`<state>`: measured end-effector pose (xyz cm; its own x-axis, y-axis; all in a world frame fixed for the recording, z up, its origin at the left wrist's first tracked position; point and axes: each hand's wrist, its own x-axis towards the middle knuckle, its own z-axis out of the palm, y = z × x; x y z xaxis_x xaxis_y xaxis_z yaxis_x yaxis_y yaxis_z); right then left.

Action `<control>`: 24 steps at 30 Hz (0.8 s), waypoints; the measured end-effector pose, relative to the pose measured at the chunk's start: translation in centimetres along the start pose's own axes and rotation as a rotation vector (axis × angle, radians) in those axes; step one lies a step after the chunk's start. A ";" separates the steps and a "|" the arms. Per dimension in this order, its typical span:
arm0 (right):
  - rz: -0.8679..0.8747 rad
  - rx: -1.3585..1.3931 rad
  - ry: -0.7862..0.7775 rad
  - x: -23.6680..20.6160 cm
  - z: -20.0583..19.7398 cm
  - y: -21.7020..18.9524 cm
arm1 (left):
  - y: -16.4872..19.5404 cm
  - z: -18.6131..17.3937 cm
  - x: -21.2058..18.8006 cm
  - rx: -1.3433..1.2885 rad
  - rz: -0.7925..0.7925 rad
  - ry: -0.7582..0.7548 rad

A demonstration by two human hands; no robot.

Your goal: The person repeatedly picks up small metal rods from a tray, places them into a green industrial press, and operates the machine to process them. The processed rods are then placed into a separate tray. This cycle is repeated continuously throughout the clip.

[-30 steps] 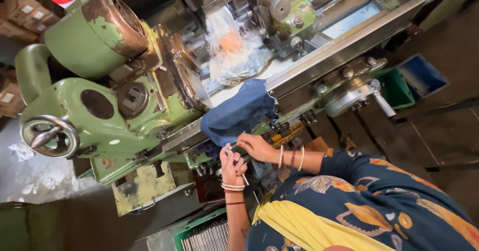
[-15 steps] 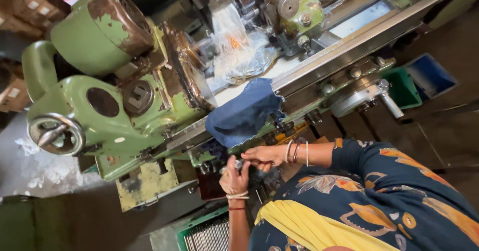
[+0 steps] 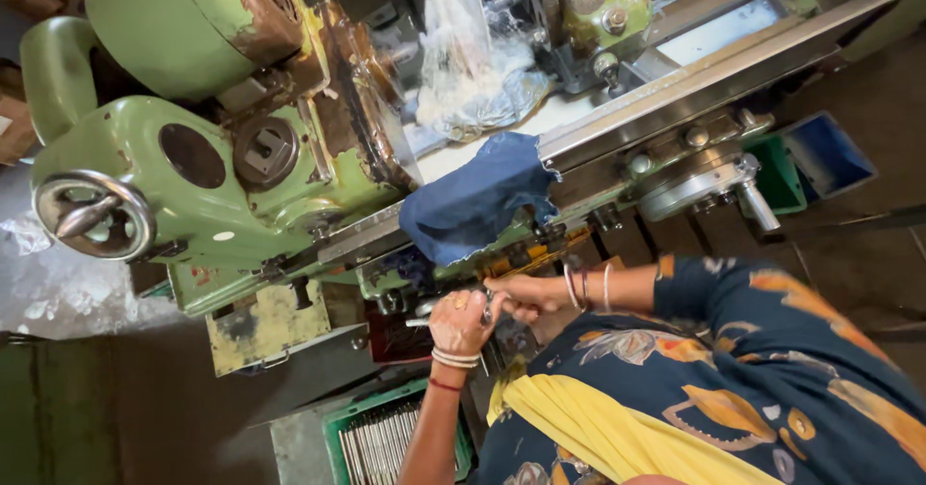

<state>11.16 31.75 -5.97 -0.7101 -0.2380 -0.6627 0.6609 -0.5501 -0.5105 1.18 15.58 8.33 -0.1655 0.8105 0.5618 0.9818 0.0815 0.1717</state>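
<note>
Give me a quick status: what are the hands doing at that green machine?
Left hand and right hand together, gripping a thin metal rod. Blue cloth draped just above on the machine bed. Green crate of rods below.

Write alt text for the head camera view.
A person's two hands, left hand and right hand, meet on a small metal part at the front of a worn green machine, below a draped blue cloth. A green crate of metal rods sits underneath.
</note>
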 end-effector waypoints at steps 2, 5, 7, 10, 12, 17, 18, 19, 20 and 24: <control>-0.078 0.242 0.088 0.8 -0.9 0.3 | -0.4 0.3 0.2 -0.028 -0.054 0.002; -0.165 0.107 0.142 0.4 -4.0 1.0 | -1.7 0.9 -0.4 -0.002 -0.223 0.015; -0.247 -0.148 0.152 -2.0 -6.3 0.5 | -2.7 1.3 -0.7 0.058 -0.439 0.002; -0.326 -0.427 0.169 -6.9 -7.7 -1.9 | -3.0 1.5 -0.5 0.143 -0.459 0.109; -0.271 -0.491 0.244 -11.3 -7.8 -4.6 | -2.3 1.5 1.0 0.118 -0.501 0.136; -0.902 -0.993 0.280 -21.2 -8.5 -13.3 | -0.4 0.0 9.7 0.037 -0.332 0.157; -0.924 -1.056 0.386 -23.3 -9.3 -14.9 | -0.7 -0.6 12.0 0.017 -0.267 0.138; -0.949 -1.122 0.496 -25.4 -10.5 -16.8 | -1.3 -1.1 14.4 0.106 -0.167 0.136; -1.036 -1.159 0.604 -27.4 -12.0 -18.6 | -2.0 -1.3 17.0 0.193 -0.064 0.133; -1.294 -0.825 0.810 -33.8 -19.4 -27.0 | -6.8 3.8 30.5 -0.759 -0.243 0.540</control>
<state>22.05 70.21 19.56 -0.7159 0.5610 0.4156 -0.0675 0.5369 -0.8409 -10.15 41.94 21.16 -0.5629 0.4290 0.7064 0.6245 -0.3391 0.7036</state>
